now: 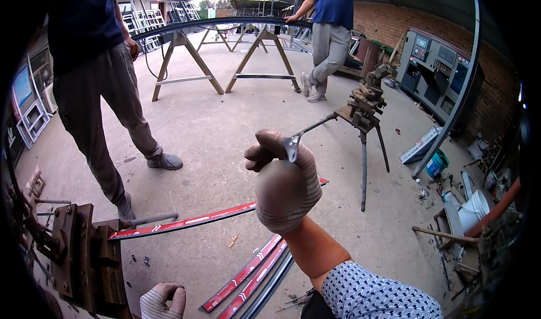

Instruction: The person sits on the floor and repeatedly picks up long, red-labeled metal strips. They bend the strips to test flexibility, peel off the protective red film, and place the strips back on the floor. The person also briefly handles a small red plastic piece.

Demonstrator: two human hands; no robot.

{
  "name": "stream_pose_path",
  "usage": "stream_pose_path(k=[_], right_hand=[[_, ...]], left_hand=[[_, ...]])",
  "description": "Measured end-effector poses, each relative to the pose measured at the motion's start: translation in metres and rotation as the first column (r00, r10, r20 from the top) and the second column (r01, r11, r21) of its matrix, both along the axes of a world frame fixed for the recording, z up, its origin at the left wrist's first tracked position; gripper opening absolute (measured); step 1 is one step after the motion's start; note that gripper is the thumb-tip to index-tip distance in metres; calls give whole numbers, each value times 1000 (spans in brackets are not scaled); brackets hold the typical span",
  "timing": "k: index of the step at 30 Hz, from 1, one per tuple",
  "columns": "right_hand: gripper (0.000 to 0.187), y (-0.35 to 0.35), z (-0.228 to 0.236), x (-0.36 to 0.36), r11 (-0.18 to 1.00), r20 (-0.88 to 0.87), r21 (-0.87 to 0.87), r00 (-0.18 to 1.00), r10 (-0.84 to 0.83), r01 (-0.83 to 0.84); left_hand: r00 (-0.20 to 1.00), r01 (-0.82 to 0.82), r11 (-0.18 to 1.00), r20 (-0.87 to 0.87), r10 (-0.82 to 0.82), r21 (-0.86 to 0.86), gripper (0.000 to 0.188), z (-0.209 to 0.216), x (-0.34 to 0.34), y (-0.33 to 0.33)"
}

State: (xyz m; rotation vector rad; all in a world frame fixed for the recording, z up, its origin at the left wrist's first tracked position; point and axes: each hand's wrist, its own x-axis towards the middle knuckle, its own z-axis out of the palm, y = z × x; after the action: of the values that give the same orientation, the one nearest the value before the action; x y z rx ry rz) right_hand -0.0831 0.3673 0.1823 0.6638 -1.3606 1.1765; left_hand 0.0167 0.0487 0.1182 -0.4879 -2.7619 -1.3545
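My right hand [287,189], in a knitted work glove, is raised near the middle with its fingers curled. A grey metal piece with a flared end [291,148] shows in its grip; whether it joins the rod behind is unclear. Below, my gloved left hand [162,301] is partly cut off by the lower edge, its fingers bent; what they hold, if anything, is hidden. Beside it stands a rusty metal machine [79,254]. From that machine a long, slightly curved strip with red film [186,225] runs rightward, passing behind my right hand.
More red-filmed strips [248,279] lie on the floor. A metal tripod stand [363,113] is ahead right. One person [96,82] stands at left; another [332,26] touches a long dark profile [225,21] on trestles [262,60]. A control cabinet [434,65] and white bucket [474,207] are right.
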Motion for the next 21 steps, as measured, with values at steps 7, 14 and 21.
stream_pose_path(k=[7,14,21], right_hand=[[39,-6,4,5,998,-24,-62,1000,5,-6],[35,-43,-23,-15,991,133,40,984,122,-129],[44,-119,-102,-24,794,597,442,798,87,-417]], left_hand=[[1000,-4,1000,17,4,7,13,-2,3,7],[999,-23,996,-34,21,-84,10,-18,-5,-4],[991,59,993,129,-45,-106,14,-11,-11,-6]])
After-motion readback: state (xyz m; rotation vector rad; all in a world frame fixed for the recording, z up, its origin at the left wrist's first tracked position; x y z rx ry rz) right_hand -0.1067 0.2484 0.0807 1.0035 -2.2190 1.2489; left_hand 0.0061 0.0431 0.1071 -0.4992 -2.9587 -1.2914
